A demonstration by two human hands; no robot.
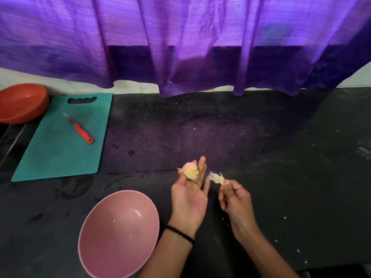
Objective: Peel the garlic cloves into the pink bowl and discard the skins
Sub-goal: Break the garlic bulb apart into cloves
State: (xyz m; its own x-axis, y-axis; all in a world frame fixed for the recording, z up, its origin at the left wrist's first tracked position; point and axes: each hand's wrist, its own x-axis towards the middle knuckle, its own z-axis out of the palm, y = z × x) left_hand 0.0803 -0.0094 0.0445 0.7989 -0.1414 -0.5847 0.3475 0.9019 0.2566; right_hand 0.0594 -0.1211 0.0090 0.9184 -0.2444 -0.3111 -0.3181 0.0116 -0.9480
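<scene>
My left hand (189, 194) is palm up over the black counter and holds a garlic bulb (190, 171) at its fingertips, between the thumb and the fingers. The bulb is pale with a pinkish top. To its right, my right hand (234, 199) pinches a thin, papery strip of garlic skin (216, 177), pulled away from the bulb. The pink bowl (118, 233) stands at the lower left of my hands and looks empty apart from a tiny fleck.
A teal cutting board (60, 149) lies at the left with a red-handled knife (79, 128) on it. A red bowl (22, 103) sits at the far left. Small skin flakes (285, 218) dot the black counter (261, 137) on the right. A purple curtain (180, 47) hangs behind.
</scene>
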